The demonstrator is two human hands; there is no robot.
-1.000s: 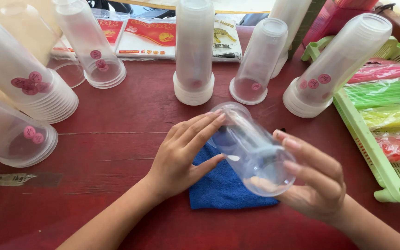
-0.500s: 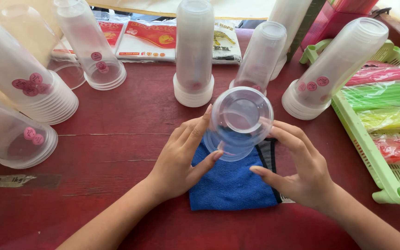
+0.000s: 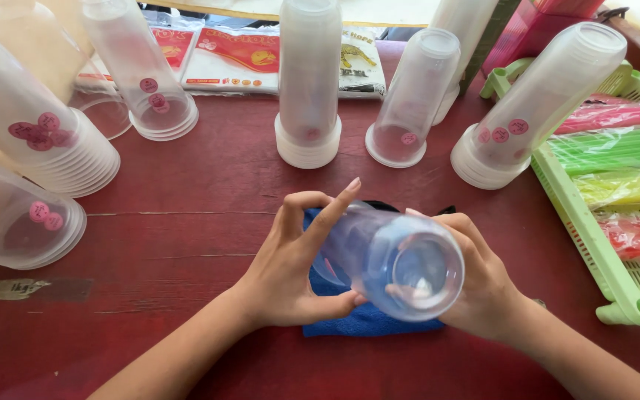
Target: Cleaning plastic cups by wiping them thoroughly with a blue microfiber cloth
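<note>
Head view: a clear plastic cup (image 3: 394, 259) lies tilted on its side at six o'clock over a blue cloth (image 3: 368, 318) on the red table (image 3: 187, 222). The left hand (image 3: 294, 267) curls loosely around its side, index finger lifted. The right hand (image 3: 475, 278) wraps it from three o'clock, fingers closed on it.

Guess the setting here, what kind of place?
Probably a small drink stall or shop counter: stacks of clear plastic cups upside down on a red table, and a green basket of coloured straws.
</note>
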